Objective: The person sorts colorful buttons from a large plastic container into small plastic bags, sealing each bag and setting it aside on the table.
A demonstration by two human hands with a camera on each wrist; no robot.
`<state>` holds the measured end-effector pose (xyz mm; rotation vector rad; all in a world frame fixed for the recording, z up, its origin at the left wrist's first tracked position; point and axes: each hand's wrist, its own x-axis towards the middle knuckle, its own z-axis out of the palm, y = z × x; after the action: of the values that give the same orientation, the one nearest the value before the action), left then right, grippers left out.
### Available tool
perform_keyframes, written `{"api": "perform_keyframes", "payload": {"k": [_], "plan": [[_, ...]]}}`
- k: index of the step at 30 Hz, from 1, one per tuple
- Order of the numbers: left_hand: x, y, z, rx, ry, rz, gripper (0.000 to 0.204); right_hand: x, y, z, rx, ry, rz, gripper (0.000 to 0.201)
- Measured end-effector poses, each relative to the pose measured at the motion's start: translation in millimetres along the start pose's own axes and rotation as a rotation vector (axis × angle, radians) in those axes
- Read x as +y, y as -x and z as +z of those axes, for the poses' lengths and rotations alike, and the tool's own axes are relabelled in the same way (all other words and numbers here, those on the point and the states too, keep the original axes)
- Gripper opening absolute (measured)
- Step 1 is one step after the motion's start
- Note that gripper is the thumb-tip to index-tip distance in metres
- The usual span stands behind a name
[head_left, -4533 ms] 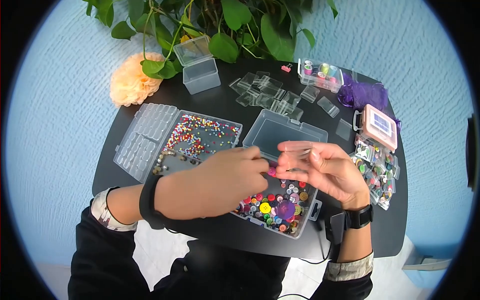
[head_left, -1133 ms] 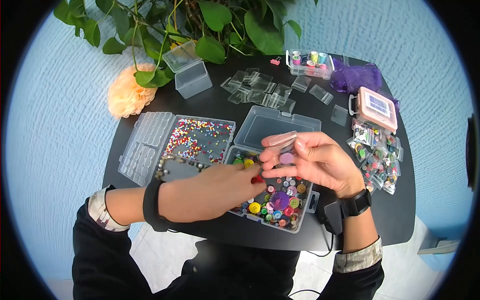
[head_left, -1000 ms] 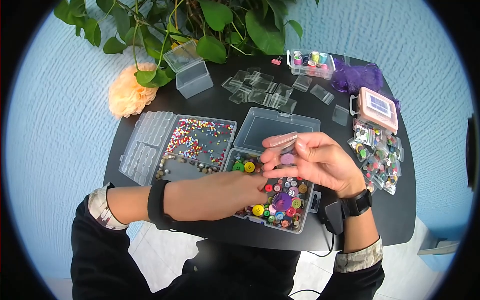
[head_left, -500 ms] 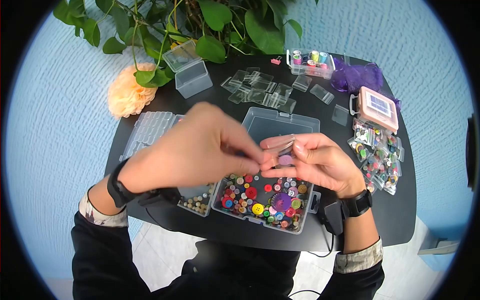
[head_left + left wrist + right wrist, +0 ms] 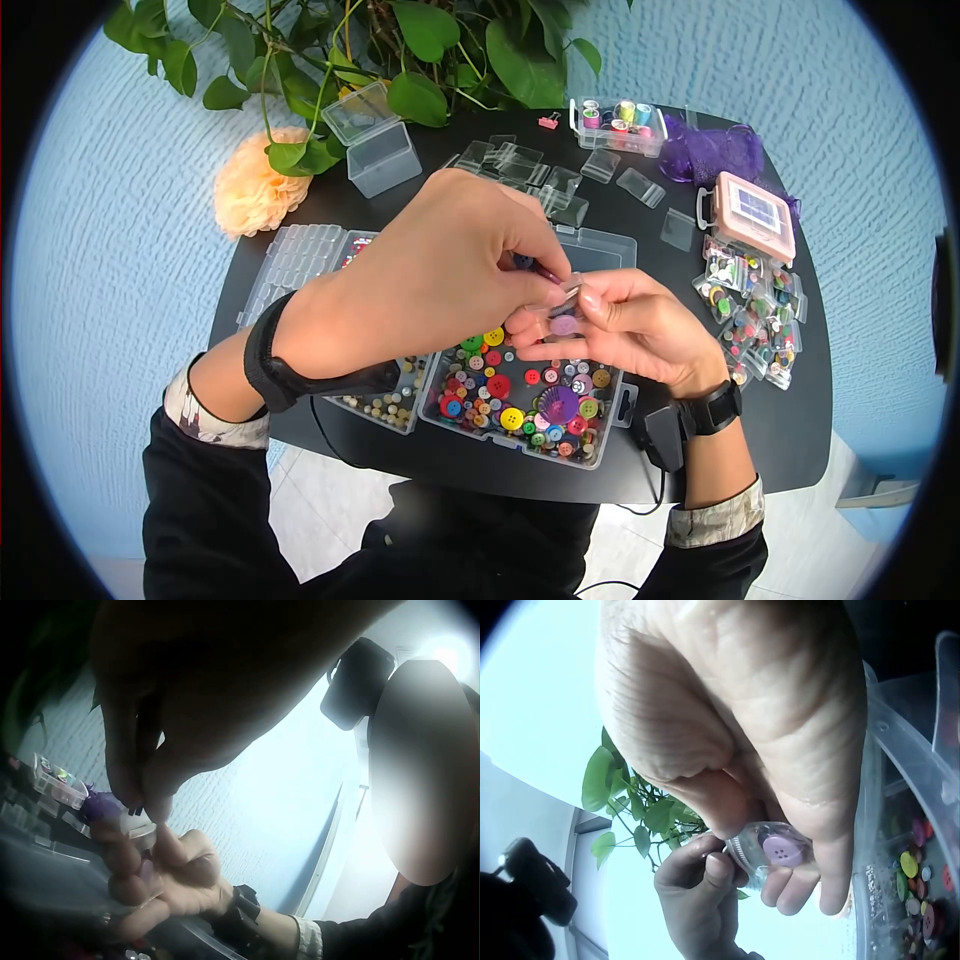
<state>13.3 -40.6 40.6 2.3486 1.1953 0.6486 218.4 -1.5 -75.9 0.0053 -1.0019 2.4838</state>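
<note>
My right hand (image 5: 650, 325) holds a small clear zip bag (image 5: 754, 851) between thumb and fingers, with a lilac button (image 5: 782, 850) inside it. Pinched in my left hand (image 5: 430, 275) is a small dark button, mostly hidden by the fingers, at the bag's mouth. In the left wrist view the left fingertips (image 5: 142, 804) meet the bag's top edge, above the right palm (image 5: 187, 881). Below both hands lies the button box (image 5: 610, 425), its lid back, holding many coloured buttons; the left hand covers part of the lid.
Left of the button box is a bead case (image 5: 290, 260), partly under my left forearm. Behind are empty clear bags (image 5: 600, 165), an open clear box (image 5: 385, 165) and a spool box (image 5: 620, 140). At right, a pink case (image 5: 755, 222) stands by filled button bags (image 5: 755, 325).
My left hand has risen from over the button box and moved across to the bag's mouth, turning as it came. My right hand keeps its hold on the bag nearly in place.
</note>
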Motion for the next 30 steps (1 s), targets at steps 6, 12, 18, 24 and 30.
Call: {"api": "perform_keyframes", "payload": {"k": [6,12,18,24,30], "plan": [[-4.5,2.2,5.1,0.043,0.020,0.015,0.016,-0.2,-0.8,-0.1,-0.013,-0.008,-0.008,0.035],[-1.6,-1.3,5.6,0.033,0.057,-0.099,0.017,0.2,-0.2,-0.3,-0.013,-0.047,-0.007,0.034],[-6.7,-0.8,4.0,-0.002,0.095,-0.034,0.016,0.9,-0.9,1.9,-0.002,-0.066,-0.034,0.034],[5.0,1.8,0.6,0.061,0.017,-0.083,0.017,-1.1,-0.8,3.9,0.057,-0.071,0.017,0.035],[8.2,4.7,-1.4,0.063,-0.013,-0.055,0.014,-0.9,-1.0,4.2,0.068,-0.060,0.016,0.036]]}}
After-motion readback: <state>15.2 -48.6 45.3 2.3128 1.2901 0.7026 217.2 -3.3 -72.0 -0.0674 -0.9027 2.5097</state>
